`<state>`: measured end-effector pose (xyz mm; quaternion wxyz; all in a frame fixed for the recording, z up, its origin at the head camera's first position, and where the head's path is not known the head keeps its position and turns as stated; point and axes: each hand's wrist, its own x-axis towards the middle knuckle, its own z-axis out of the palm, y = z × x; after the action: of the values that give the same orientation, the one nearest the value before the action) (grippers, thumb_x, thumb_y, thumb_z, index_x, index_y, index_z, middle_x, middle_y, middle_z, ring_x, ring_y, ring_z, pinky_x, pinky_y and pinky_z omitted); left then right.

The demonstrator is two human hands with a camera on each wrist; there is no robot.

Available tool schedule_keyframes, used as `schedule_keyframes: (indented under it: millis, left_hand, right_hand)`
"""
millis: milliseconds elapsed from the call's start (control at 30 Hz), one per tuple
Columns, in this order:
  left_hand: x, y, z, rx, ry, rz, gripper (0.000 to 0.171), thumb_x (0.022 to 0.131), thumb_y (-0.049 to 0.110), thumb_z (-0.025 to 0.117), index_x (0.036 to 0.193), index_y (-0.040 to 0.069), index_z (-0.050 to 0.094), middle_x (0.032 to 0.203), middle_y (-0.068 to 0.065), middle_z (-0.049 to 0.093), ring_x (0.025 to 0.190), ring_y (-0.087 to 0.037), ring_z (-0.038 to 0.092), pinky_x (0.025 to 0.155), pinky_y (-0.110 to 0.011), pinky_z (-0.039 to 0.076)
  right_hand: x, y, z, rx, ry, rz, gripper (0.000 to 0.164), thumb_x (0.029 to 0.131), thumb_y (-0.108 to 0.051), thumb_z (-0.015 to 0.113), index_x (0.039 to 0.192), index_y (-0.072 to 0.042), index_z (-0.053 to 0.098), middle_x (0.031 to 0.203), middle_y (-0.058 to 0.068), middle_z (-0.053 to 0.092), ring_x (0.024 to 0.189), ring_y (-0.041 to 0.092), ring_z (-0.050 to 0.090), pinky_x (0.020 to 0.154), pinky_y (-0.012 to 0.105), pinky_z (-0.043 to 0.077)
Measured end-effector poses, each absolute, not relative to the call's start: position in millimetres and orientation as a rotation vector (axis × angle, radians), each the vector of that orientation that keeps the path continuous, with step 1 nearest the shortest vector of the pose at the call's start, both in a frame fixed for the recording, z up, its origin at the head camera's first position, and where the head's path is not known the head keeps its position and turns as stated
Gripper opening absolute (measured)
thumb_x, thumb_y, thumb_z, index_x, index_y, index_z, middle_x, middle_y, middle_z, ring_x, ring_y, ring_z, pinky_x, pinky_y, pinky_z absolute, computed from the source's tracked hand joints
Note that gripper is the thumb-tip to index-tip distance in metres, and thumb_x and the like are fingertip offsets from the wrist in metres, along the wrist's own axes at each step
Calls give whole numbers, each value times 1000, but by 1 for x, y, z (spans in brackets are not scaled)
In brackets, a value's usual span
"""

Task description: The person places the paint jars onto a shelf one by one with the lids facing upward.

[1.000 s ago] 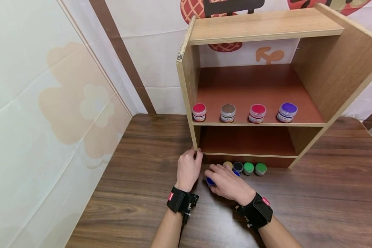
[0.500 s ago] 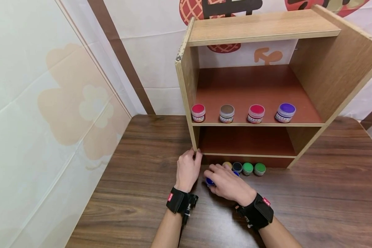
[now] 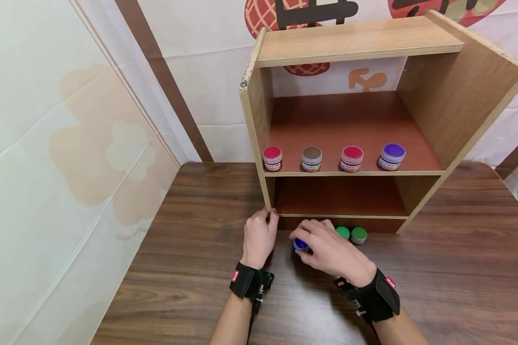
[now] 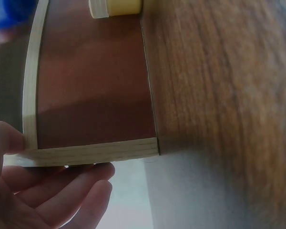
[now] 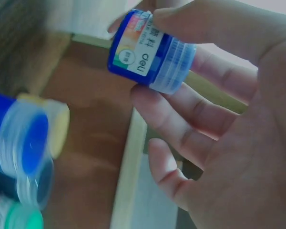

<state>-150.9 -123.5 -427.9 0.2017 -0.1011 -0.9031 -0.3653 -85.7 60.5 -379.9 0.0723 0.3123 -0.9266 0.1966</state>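
My left hand (image 3: 259, 242) grips the lower front corner of the wooden shelf unit (image 3: 360, 48). In the left wrist view its thumb lies on one side of the light edge (image 4: 86, 153) and the fingers on the other. My right hand (image 3: 336, 254) pinches a blue paint jar (image 5: 140, 47) between thumb and fingers; the jar is tilted and off the table in the right wrist view. Below it stand a second blue jar (image 5: 19, 136), a yellow jar (image 5: 58, 126), a dark jar (image 5: 35, 183) and a green jar (image 5: 21, 214).
On the middle shelf board stand a red jar (image 3: 272, 158), a brown jar (image 3: 311, 159), a pinkish-red jar (image 3: 351, 159) and a purple jar (image 3: 392, 157). Another green jar (image 3: 359, 235) is at the unit's base on the wooden table (image 3: 177, 268). A patterned cloth (image 3: 112, 143) hangs left.
My right hand has moved slightly right and raised the blue jar, now covering the yellow and dark jars in the head view. The left hand keeps its hold; the head view shifted slightly.
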Motion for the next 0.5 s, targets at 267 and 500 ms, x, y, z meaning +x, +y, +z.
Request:
schedule_keyframes:
  millis: [267,500]
  left_hand:
    - [-152,-122,-429,-268,-2519,-1046,34,98,25,50,66,13,54,57,2,43,46,-9,40,41,-23,31]
    - [-153,-122,-429,-268,-2521,-1042,34,98,26,50,66,13,54,57,3,44,48,-9,41,42,-23,31]
  right_hand:
    - [-79,88,-358,844,-2665,625,32,83,-21,73,114,-16,66,108,-1,59,96,16,52,85,39,37]
    - [-73,118,-340,794,-2453,644,33,77,-11,73,110,-9,68,107,4,60,93,17,49,78,35,33]
